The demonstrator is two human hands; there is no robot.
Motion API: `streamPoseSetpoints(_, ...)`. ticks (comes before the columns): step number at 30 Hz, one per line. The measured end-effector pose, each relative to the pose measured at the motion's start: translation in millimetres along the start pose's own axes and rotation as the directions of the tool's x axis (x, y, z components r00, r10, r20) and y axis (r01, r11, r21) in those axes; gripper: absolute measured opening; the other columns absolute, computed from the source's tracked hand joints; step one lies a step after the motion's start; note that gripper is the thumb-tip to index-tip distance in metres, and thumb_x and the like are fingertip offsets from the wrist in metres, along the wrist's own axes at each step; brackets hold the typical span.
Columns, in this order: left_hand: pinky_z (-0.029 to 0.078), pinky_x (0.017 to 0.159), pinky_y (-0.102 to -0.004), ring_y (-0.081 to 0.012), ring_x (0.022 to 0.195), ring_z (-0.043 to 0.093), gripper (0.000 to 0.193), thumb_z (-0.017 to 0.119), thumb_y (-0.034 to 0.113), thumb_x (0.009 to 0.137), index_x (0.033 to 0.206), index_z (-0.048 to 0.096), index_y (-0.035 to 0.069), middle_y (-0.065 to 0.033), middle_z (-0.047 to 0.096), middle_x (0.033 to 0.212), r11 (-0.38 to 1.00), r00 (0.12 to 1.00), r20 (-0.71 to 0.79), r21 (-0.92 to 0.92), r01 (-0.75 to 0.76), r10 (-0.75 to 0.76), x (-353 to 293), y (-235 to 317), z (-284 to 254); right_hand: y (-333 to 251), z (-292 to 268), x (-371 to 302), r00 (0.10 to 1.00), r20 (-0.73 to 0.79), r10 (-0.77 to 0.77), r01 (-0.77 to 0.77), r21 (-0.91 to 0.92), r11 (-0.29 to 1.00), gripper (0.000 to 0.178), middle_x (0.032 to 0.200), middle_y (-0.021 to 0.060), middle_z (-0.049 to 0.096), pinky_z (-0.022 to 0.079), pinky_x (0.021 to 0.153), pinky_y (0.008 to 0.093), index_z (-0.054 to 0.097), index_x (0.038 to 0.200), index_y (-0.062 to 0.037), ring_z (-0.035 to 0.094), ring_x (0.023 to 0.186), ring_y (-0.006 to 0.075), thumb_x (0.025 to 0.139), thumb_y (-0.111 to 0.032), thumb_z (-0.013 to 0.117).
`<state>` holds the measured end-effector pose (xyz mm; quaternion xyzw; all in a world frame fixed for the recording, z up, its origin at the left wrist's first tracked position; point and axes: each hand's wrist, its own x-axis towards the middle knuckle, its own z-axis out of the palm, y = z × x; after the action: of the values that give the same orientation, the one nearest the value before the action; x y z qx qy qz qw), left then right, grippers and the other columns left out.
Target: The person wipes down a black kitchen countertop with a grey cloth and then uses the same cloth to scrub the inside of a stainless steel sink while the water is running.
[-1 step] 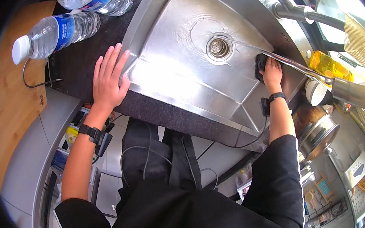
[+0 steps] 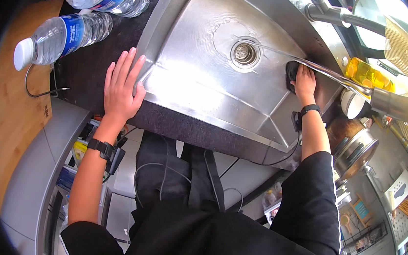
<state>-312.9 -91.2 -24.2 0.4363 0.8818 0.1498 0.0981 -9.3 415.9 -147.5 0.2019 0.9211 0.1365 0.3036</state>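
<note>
My left hand lies flat on the dark countertop, fingers stretched out and its thumb side by the rim of a stainless steel sink. Inside the sink, against its right-hand side, my right hand presses on a black, soft-looking cloth or pad. Its fingers partly cover the pad, so its exact kind cannot be made out. A thin stream of water runs from the faucet across to the round drain, rippling around it.
Clear plastic water bottles lie at the upper left, beside a wooden board. Right of the sink are a yellow bottle, a white bowl and a lidded pot. A thin cable hangs from my right wrist.
</note>
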Motion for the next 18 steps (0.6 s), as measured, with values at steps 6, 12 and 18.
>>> streamPoseSetpoints(6,0.026,0.119,-0.0491,-0.0286,0.148,0.033,0.064,0.054,0.011,0.086,0.149,0.045,0.016,-0.0097,0.038,0.159,1.000,0.999,0.032,-0.022,0.017,-0.016,-4.2,-0.9,-2.9,-27.1,18.0,-5.2,0.994,-0.103,-0.041,0.013,-0.264,0.965,0.024,0.094,0.0096,0.071,0.052,0.082,0.0334,0.061,0.100,-0.0061,0.070,0.090,0.0237,0.080,-0.013,0.072)
streamPoseSetpoints(12,0.026,0.119,-0.0484,-0.0269,0.148,0.034,0.065,0.055,0.013,0.086,0.150,0.044,0.018,-0.0081,0.038,0.159,0.999,0.999,0.039,-0.045,0.025,-0.023,-0.5,-3.0,-5.9,-62.2,2.2,-21.9,0.939,0.308,0.157,-0.212,0.157,0.964,0.023,0.099,0.0203,0.073,0.058,0.085,0.0457,0.074,0.097,-0.0049,0.072,0.094,0.0362,0.076,-0.014,0.070)
streamPoseSetpoints(18,0.027,0.119,-0.0475,-0.0257,0.147,0.035,0.065,0.056,0.014,0.086,0.150,0.045,0.020,-0.0067,0.039,0.159,0.998,0.999,0.030,-0.055,0.026,-0.025,-2.3,-5.1,-5.5,-65.4,-34.9,-5.3,0.909,0.373,0.188,-0.396,0.912,0.108,0.024,0.087,0.0062,0.073,0.057,0.075,0.0344,0.072,0.095,-0.0020,0.070,0.078,0.0177,0.085,-0.024,0.076)
